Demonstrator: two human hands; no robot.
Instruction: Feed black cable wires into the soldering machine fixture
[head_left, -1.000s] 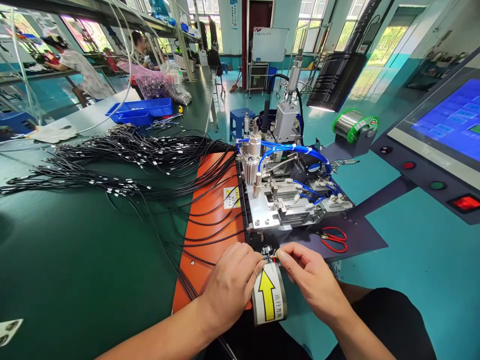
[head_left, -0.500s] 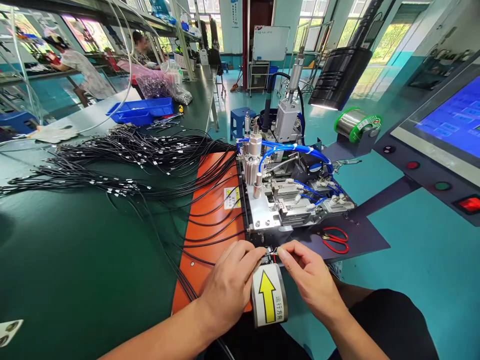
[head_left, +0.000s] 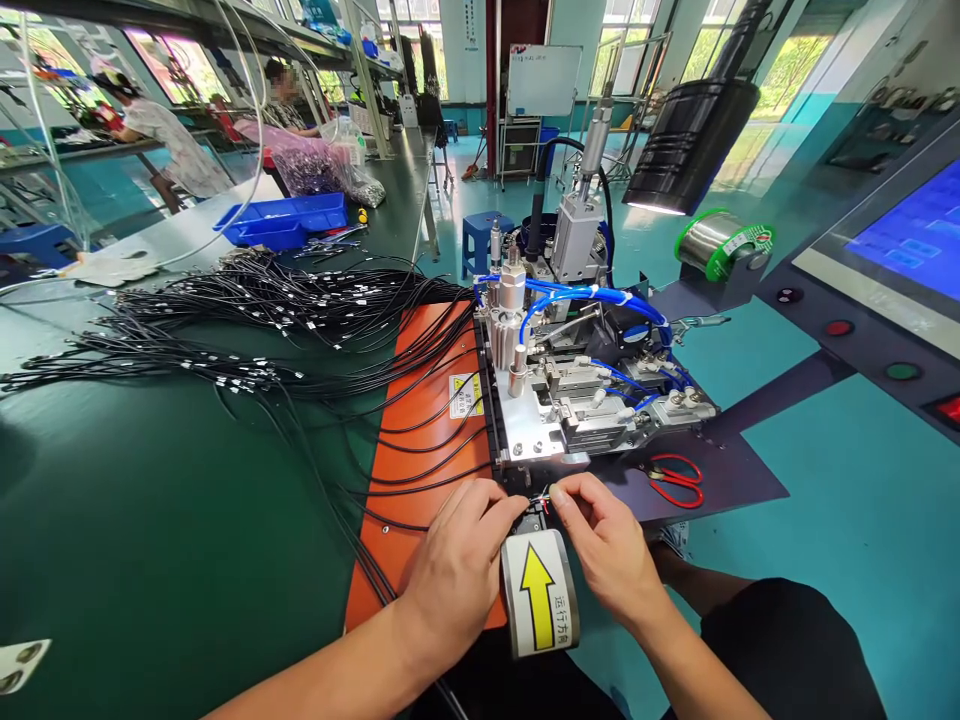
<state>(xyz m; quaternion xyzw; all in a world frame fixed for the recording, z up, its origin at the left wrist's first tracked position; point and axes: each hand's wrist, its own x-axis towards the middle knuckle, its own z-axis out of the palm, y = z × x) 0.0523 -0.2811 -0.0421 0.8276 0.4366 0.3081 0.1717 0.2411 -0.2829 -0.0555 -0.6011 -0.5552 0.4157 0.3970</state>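
Note:
My left hand (head_left: 461,560) is closed at the front end of the machine's feed track, its thumb and forefinger pinched on a black cable (head_left: 534,499). Opposite it, my right hand (head_left: 609,545) pinches the thin stripped wires (head_left: 546,497) at the cable's end; a red one shows between the hands. The fingertips partly hide the wire ends. Just below them is a rounded cover (head_left: 541,595) with a yellow arrow. The soldering machine (head_left: 555,390), with blue air tubes, stands right behind my hands. Several black cables (head_left: 435,475) run over the orange plate (head_left: 405,425) into its left edge.
A large bundle of black cables (head_left: 247,320) lies on the green table (head_left: 150,530). Red-handled scissors (head_left: 679,482) rest to the right of my hands. A solder spool (head_left: 721,245), a lamp (head_left: 690,150) and a control panel (head_left: 870,300) stand at right. Two people sit farther back left.
Both hands stay at the track, with the right fingertips shifted slightly left and up around the wires. The view has turned slightly, so the control panel sits farther right.

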